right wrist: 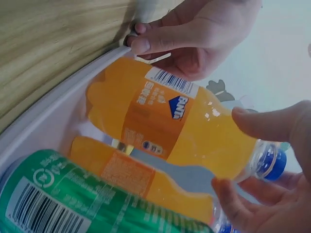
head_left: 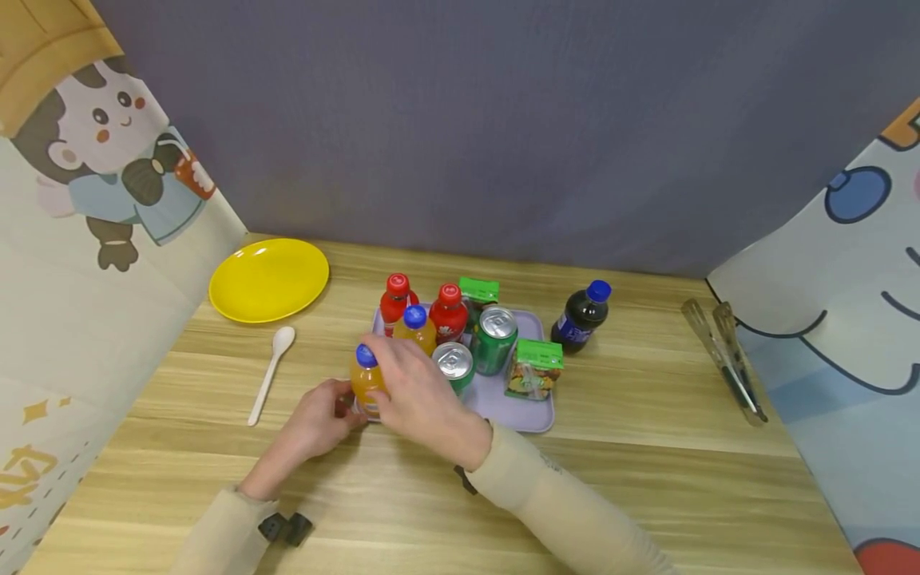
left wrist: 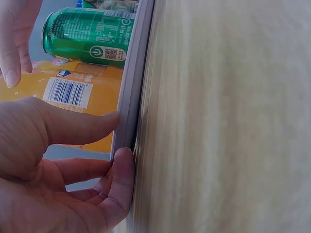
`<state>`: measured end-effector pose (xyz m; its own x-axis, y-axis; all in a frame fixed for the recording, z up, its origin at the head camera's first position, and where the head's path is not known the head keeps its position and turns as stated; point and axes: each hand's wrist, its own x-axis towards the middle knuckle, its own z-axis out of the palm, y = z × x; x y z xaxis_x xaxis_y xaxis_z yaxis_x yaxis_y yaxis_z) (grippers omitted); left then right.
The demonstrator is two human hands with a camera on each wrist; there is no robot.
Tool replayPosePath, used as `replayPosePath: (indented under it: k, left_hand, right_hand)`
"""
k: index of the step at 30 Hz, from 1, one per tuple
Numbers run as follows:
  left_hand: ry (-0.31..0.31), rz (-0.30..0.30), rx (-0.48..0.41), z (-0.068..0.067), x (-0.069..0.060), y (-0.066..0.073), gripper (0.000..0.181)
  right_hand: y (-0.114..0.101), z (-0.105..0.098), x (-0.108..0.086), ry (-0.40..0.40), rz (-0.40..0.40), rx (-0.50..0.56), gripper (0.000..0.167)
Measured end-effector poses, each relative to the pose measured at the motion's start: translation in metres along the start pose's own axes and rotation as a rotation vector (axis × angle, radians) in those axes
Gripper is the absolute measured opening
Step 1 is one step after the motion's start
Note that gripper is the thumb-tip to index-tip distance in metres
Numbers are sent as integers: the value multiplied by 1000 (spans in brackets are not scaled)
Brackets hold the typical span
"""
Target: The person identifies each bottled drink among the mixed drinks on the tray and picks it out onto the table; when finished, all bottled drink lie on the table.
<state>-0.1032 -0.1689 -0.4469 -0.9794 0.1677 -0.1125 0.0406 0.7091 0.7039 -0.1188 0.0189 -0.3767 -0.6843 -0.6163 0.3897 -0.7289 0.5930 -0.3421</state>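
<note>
A lilac tray [head_left: 513,413] lies on the wooden table, crowded with drinks. At its near left corner my left hand [head_left: 323,419] pinches the rim, thumb on top and fingers beneath, as the left wrist view shows. My right hand [head_left: 424,391] holds a blue-capped orange soda bottle [right wrist: 160,111] by its upper part, thumb and fingers on opposite sides. This bottle stands upright in the tray's near left corner. Behind it is a second orange soda bottle [head_left: 420,337]. Two green cans, one nearer [head_left: 454,363] and one farther [head_left: 494,343], stand beside them, the nearer partly hidden by my right hand.
Two red bottles [head_left: 398,303] and two green drink cartons [head_left: 533,371] also occupy the tray. A dark soda bottle [head_left: 580,318] stands just right of it. Leftward lie a yellow plate [head_left: 269,279] and a white spoon [head_left: 270,375]; metal tongs [head_left: 726,359] lie far right. A grey wall [head_left: 467,144] closes the back.
</note>
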Motion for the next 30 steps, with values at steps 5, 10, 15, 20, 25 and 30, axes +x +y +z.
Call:
replayPosePath:
  k: [5,10,15,20,25,30]
  left_hand:
    - [-7,-13,-12,0,0,0,39]
    - [0,-20,-12,0,0,0,41]
    - [12,0,-28,0,0,-2,43]
    - [19,31,-50,0,0,-3,40]
    - [15,65,-42,0,1,-5,46]
    - [-3,38,-33,1,2,-4,58]
  right_hand:
    - [0,-3,-1,0,1,38,69]
    - [-1,-9,-3,38,20,129,69]
    - [-2,-15,-4,84,23,204,67]
    - [-6,-26,-7,109,14,248,68]
    - [-12,-43,-15,123,12,304,69]
    - [-17,-62,-26,128,14,349,70]
